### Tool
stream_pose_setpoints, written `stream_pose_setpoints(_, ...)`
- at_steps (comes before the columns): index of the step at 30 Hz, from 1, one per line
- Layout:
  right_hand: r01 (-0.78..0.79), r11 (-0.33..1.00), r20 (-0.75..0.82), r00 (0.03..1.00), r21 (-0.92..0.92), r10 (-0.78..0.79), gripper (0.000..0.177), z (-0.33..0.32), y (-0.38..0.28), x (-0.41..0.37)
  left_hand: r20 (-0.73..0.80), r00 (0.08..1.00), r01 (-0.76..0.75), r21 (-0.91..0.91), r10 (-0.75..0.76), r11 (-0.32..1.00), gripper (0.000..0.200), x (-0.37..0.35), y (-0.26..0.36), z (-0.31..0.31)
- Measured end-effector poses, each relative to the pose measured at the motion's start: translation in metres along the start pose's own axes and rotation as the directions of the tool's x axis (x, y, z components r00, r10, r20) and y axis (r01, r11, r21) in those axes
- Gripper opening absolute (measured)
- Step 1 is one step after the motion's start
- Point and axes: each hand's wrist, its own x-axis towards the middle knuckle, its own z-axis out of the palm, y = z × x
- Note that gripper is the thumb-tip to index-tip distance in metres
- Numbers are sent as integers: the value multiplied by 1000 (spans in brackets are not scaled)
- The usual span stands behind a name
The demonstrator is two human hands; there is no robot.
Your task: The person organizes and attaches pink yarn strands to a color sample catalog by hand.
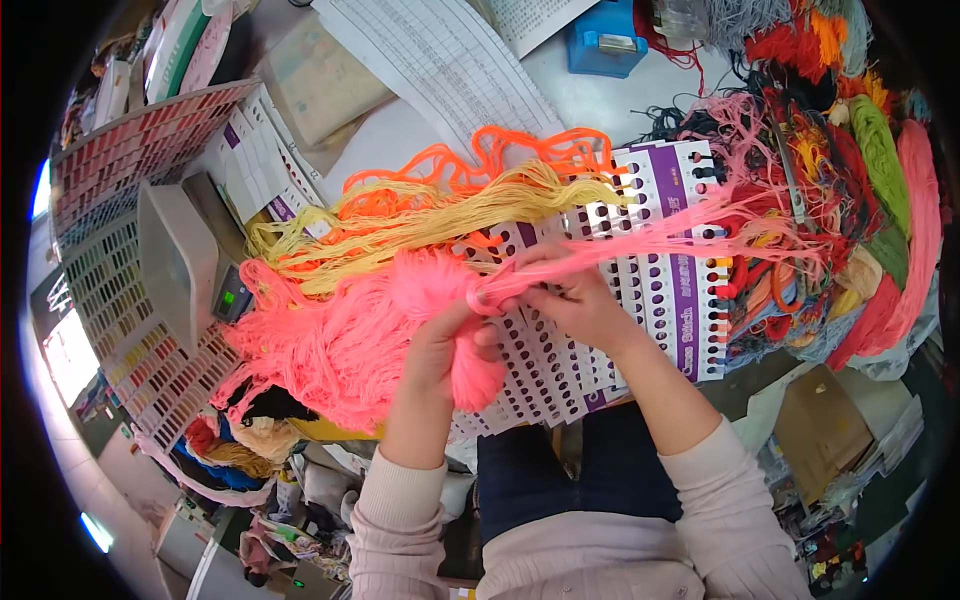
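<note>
A thick skein of pink thread (330, 335) spreads over the left part of the table. My left hand (450, 345) is closed around a bunch of it, with a loop of the pink thread bulging above and below the fist. Close beside it, my right hand (575, 300) has its fingers pinched on the pink strands, which stretch away to the right over the cards. Under both hands lie punched white thread cards (655, 290) with purple bands. Behind the pink thread are a yellow skein (450, 215) and an orange skein (500, 145).
Tangled coloured threads (810, 180) heap up at the right, beside a green skein (872, 145). Colour charts (110, 290) and a white tray (180, 260) stand at the left. Printed sheets (440, 70) and a blue box (606, 40) lie at the back.
</note>
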Motion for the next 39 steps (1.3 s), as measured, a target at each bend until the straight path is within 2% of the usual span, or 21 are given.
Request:
stream_pose_setpoints(1,-77,992,14,997,98,76,18,-2,-2,0,-59,996,-64,-32,62,997,21,-6,3,-1)
stream_pose_setpoints(3,-227,927,33,973,299,228,13,-4,-3,-3,145,980,-91,-290,138,953,20,-15,16,-24)
stream_pose_setpoints(6,60,990,73,996,-130,-51,10,-7,-16,6,230,913,-219,-422,337,880,20,-51,53,-60)
stream_pose_setpoints(7,-87,978,90,990,-192,106,12,-7,-4,0,210,890,-285,-434,404,855,20,-68,68,-72)
stream_pose_setpoints(9,-45,922,72,994,-385,79,13,-3,-12,0,35,837,-467,-474,546,747,21,-100,94,-104)
stream_pose_setpoints(11,-23,889,89,993,-458,72,14,1,-13,1,-267,691,-722,-202,672,662,22,-104,97,-108)
stream_pose_setpoints(13,-21,900,130,988,-436,87,14,-3,-5,1,-477,363,-735,381,800,561,31,-78,73,-69)
stream_pose_setpoints(16,178,873,23,982,-454,-189,11,5,7,2,-53,660,-595,571,749,565,23,-36,13,-57)
stream_pose_setpoints(17,201,853,32,977,-483,-212,11,4,7,3,7,711,-538,650,703,537,21,-21,-3,-46)
stream_pose_setpoints(18,137,916,12,990,-378,-143,11,3,5,3,67,756,-487,723,651,490,18,-5,-20,-34)
stream_pose_setpoints(20,-5,988,-9,1000,-155,4,11,-1,1,4,70,786,-392,826,615,406,17,16,-17,-12)
stream_pose_setpoints(21,58,947,-23,997,-315,-69,16,-1,2,4,88,794,-380,844,601,378,17,20,-15,-8)
stream_pose_setpoints(24,-34,882,-52,999,-471,11,21,3,-1,2,74,806,-321,888,587,328,21,10,3,-25)
stream_pose_setpoints(25,4,856,-43,999,-518,-30,27,8,-8,4,119,747,-322,926,654,199,22,1,10,-33)
stream_pose_setpoints(27,41,778,-58,993,-627,-99,30,15,2,4,59,713,-316,917,699,244,24,-34,27,-41)
stream_pose_setpoints(30,12,743,-73,994,-669,-82,36,19,4,5,-215,755,-209,816,619,539,24,-97,72,-75)
stream_pose_setpoints(32,-4,748,-60,997,-664,-48,39,19,-2,5,-150,704,-296,826,694,480,14,-127,93,-88)
stream_pose_setpoints(34,-18,709,-61,998,-705,-35,39,24,0,4,-340,454,-531,639,824,556,14,-151,100,-51)
stream_pose_setpoints(37,-19,661,-56,998,-750,-34,41,27,-11,5,-179,481,-814,273,858,513,19,-212,103,-60)
stream_pose_setpoints(38,-13,667,-77,995,-745,-67,41,29,-19,1,184,658,-753,131,730,645,21,-228,91,-69)
stream_pose_setpoints(39,-1,672,-92,991,-741,-100,41,33,-29,-3,356,705,-682,106,613,723,21,-236,77,-66)
